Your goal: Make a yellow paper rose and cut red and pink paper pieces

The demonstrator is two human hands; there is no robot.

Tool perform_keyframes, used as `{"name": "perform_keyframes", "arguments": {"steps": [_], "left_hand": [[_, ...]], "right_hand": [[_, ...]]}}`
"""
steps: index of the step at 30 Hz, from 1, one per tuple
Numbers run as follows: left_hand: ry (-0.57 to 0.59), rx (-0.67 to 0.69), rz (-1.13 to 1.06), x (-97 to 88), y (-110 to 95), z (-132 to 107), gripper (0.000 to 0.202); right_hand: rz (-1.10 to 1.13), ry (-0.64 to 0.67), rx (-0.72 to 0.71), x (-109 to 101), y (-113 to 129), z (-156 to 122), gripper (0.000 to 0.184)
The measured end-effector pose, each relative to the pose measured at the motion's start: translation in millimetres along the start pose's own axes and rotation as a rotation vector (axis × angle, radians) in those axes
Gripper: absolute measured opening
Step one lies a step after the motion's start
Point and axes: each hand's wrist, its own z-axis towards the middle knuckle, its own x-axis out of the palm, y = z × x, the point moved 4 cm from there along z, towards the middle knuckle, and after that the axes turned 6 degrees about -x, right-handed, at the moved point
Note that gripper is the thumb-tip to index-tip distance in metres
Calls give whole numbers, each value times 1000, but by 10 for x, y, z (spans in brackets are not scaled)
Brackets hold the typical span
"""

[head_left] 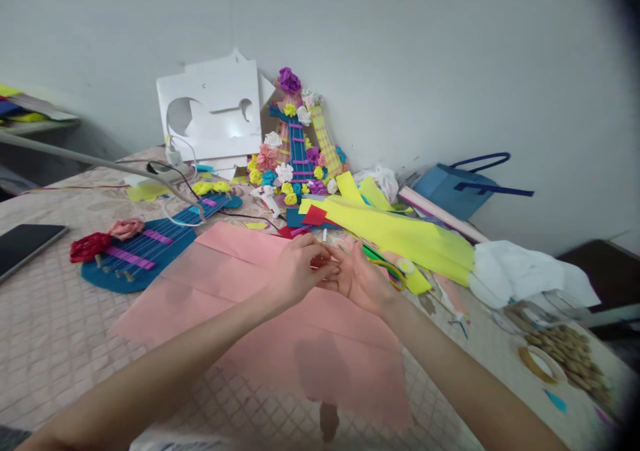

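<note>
My left hand (301, 272) and my right hand (367, 279) meet above a large sheet of pink crepe paper (220, 311), which lies creased on the table. The left fingers are bent and pinched together against the fingertips of the right hand. Whether something small sits between them is hidden. Turned palm up, the right hand has its thumb apart and its fingers partly stretched out. Left of the sheet lies a flat blue paper guitar (173, 237) with purple strips, strings and a red crepe paper flower (90, 246).
A white glue gun (267, 199) stands behind the pink sheet. Yellow crepe paper (400, 234) spreads to the right. Flower-covered paper guitars (300, 147) lean on the wall. A phone (30, 244) lies left; a tape roll (543, 364) and peanuts (570, 354) lie right.
</note>
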Motion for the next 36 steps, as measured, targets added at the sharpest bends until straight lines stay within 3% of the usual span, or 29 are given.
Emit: {"name": "perform_keyframes", "arguments": {"steps": [4, 7, 10, 13, 15, 20, 25, 30, 33, 36], "left_hand": [[53, -20, -118, 91, 37, 17, 12], [50, 47, -83, -55, 38, 125, 13], [-24, -87, 53, -348, 170, 350, 17], [77, -175, 101, -505, 342, 599, 25], [121, -188, 108, -495, 432, 757, 23], [182, -153, 184, -97, 434, 1140, 10], [261, -80, 318, 431, 256, 1438, 12], [318, -36, 543, 755, 234, 1555, 27], [380, 8, 643, 863, 312, 1546, 24], [429, 25, 701, 908, 413, 1517, 60]], "right_hand": [[59, 0, -30, 44, -61, 1, 70], [44, -5, 2, -70, -39, -51, 64], [-80, -82, 12, -390, 71, -159, 54], [-383, -362, -75, -888, 247, -313, 38], [-533, -521, -169, -1162, 365, -421, 33], [-635, -548, -185, -1418, 456, -541, 33], [-1007, -489, -134, -1505, 403, -539, 34], [-1168, -492, -99, -1652, 340, -594, 28], [-1270, -481, -86, -1669, 347, -664, 25], [-1373, -466, -76, -1658, 354, -731, 20]]}}
